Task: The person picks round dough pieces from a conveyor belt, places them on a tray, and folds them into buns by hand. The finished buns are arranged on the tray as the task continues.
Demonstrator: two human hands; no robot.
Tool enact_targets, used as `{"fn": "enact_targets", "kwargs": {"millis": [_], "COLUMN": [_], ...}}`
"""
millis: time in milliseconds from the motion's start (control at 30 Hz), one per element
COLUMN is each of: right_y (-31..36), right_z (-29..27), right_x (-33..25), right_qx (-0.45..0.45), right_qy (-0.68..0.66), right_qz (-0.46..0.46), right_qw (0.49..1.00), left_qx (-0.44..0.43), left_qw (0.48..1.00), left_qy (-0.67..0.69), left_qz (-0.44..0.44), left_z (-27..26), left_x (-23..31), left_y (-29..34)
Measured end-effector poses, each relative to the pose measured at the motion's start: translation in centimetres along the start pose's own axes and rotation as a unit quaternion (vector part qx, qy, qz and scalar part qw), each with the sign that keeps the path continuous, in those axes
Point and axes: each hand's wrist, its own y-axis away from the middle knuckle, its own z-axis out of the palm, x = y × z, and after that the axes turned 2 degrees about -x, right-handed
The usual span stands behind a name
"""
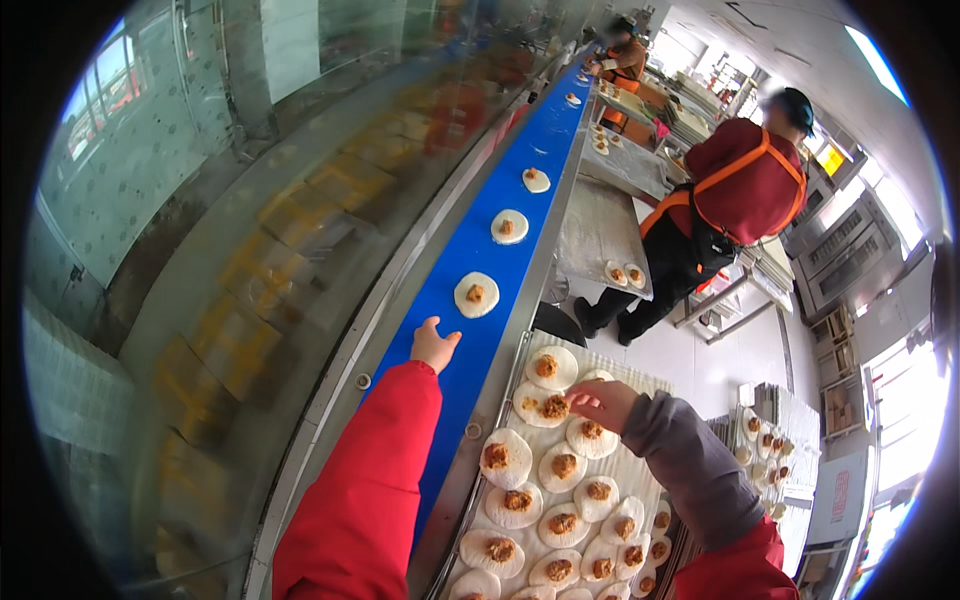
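My left hand hovers over the blue conveyor belt, fingers apart and holding nothing, just short of a round dough disc with brown filling. More filled discs ride the belt farther away. My right hand reaches over a metal tray crowded with several filled dough discs. Its fingertips pinch the edge of one disc near the tray's far end.
A glass wall runs along the belt's left side. Two people in orange aprons work at steel tables on the right. Another rack with filled discs stands at the lower right.
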Motion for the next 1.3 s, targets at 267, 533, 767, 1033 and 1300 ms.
{"fn": "enact_targets", "kwargs": {"millis": [267, 533, 767, 1033, 1300], "right_y": [-17.5, -26.5, -28.2, -24.9, -20.2], "right_z": [-0.9, 4.0, 5.2, 7.7, 14.1], "right_x": [2.5, 1.7, 0.1, -5.4, -10.7], "right_qx": [0.039, 0.294, 0.003, 0.082, -0.133], "right_qy": [-0.155, 0.269, 0.284, 0.188, 0.258], "right_qz": [0.163, -0.037, -0.01, 0.11, 0.083], "right_qw": [0.974, 0.916, 0.959, 0.973, 0.953], "left_qx": [0.007, 0.012, -0.051, -0.129, -0.097], "left_qw": [0.994, 0.976, 0.972, 0.978, 0.944], "left_qy": [-0.083, -0.16, -0.198, -0.155, -0.25], "left_qz": [0.077, 0.15, 0.116, 0.053, 0.19], "left_z": [-0.8, -3.7, -7.4, -10.4, -10.5], "left_x": [-0.9, -4.2, -6.0, -8.2, -10.8], "left_y": [0.6, 6.2, 11.5, 17.1, 27.1]}}
